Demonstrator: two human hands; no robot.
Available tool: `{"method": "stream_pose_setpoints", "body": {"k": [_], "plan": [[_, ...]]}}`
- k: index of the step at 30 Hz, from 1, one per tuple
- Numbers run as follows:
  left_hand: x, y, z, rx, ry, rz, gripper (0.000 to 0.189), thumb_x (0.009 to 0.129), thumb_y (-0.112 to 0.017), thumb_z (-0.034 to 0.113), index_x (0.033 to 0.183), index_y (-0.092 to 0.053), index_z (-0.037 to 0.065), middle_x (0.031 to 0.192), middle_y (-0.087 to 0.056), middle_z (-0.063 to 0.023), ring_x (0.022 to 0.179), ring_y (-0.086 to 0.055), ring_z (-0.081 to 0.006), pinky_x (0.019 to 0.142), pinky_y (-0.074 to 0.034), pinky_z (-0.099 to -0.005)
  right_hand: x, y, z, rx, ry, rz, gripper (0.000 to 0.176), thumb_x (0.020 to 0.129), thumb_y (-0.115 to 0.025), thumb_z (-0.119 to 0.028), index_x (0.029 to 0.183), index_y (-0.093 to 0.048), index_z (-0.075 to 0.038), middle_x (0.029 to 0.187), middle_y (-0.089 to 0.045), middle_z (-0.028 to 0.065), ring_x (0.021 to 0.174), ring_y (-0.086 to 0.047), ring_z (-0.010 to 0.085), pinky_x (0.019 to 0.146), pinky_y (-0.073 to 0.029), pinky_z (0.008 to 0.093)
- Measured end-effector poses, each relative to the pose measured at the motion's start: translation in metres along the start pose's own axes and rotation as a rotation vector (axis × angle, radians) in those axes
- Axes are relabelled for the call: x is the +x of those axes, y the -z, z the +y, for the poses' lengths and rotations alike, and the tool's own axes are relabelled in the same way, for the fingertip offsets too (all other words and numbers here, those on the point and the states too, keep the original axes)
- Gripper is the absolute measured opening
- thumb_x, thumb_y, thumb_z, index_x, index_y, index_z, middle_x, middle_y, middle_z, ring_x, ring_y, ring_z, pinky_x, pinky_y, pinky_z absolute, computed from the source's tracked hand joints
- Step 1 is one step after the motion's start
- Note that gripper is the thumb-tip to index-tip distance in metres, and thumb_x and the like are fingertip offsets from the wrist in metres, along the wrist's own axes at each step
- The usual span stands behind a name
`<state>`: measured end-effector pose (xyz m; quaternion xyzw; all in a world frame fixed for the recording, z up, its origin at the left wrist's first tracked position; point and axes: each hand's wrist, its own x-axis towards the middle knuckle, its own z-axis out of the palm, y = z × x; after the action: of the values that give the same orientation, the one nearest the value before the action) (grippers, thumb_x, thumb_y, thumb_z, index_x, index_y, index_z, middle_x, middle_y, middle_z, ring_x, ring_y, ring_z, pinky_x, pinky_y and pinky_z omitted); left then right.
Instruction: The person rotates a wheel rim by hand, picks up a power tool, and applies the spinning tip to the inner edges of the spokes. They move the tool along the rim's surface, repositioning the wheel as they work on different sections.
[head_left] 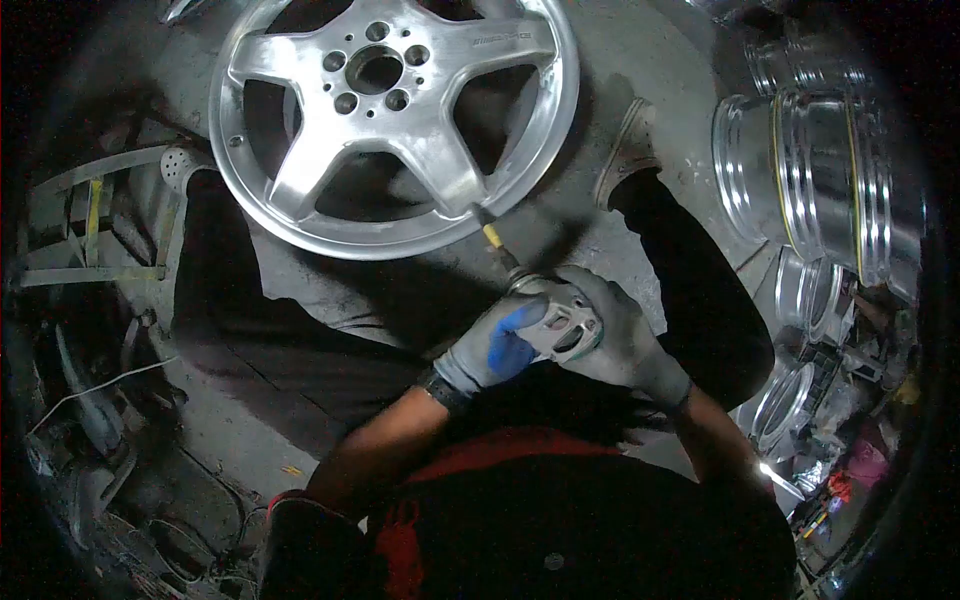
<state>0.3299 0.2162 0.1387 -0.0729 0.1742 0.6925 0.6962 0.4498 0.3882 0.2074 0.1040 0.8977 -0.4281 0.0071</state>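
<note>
A die grinder [565, 325] with a grey metal body is gripped between both my gloved hands. My left hand [490, 348], in a grey glove with a blue thumb, closes round its near left side. Wrapped over the right side of the body is my right hand [625, 335], also in a grey glove. The grinder's narrow front end, with a yellow band [492, 236], points up and left. Its dark tip lies right at the lower right spoke end of a silver alloy wheel [430, 165], beside the rim. The wheel's top edge is cut off by the view.
Several shiny wheel rims [815, 170] are stacked at the right, with clutter and tools [830, 500] below them. A metal frame [95, 272] stands at the left. Cables [190, 535] lie at the lower left. My legs spread either side of the wheel on the grey floor [640, 265].
</note>
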Motion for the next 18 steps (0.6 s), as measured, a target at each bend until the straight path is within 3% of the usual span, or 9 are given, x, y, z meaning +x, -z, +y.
{"method": "stream_pose_setpoints", "body": {"k": [4,12,18], "plan": [[0.008,0.004,-0.003,-0.031,0.026,-0.023,0.062,0.1,-0.067,0.038,0.144,-0.054,-0.002,0.14,-0.064,-0.0154,0.13,-0.063,-0.0301,0.114,-0.046,-0.0474,0.0,0.003,0.004,0.02,0.05,0.046,0.096,0.072,-0.094,-0.022,0.149,-0.042,-0.005,0.125,-0.066,0.0196,0.105,-0.069,0.0404,0.09,-0.055,0.0475],[-0.016,0.008,-0.003,-0.127,-0.06,0.044,0.064,0.094,-0.071,0.04,0.143,-0.056,0.001,0.139,-0.065,-0.0147,0.129,-0.063,-0.0304,0.114,-0.046,-0.0483,0.008,-0.003,-0.012,0.064,-0.028,-0.068,0.094,0.072,-0.093,-0.021,0.151,-0.044,-0.006,0.123,-0.067,0.0203,0.105,-0.069,0.0399,0.09,-0.056,0.0487],[-0.003,0.006,0.002,-0.058,0.019,0.042,0.065,0.094,-0.072,0.041,0.142,-0.056,0.0,0.138,-0.066,-0.0156,0.129,-0.063,-0.0302,0.114,-0.046,-0.0483,0.002,-0.002,-0.006,-0.033,0.009,0.046,0.092,0.074,-0.092,-0.021,0.15,-0.044,-0.007,0.123,-0.067,0.019,0.105,-0.069,0.0402,0.091,-0.056,0.0477]]}}
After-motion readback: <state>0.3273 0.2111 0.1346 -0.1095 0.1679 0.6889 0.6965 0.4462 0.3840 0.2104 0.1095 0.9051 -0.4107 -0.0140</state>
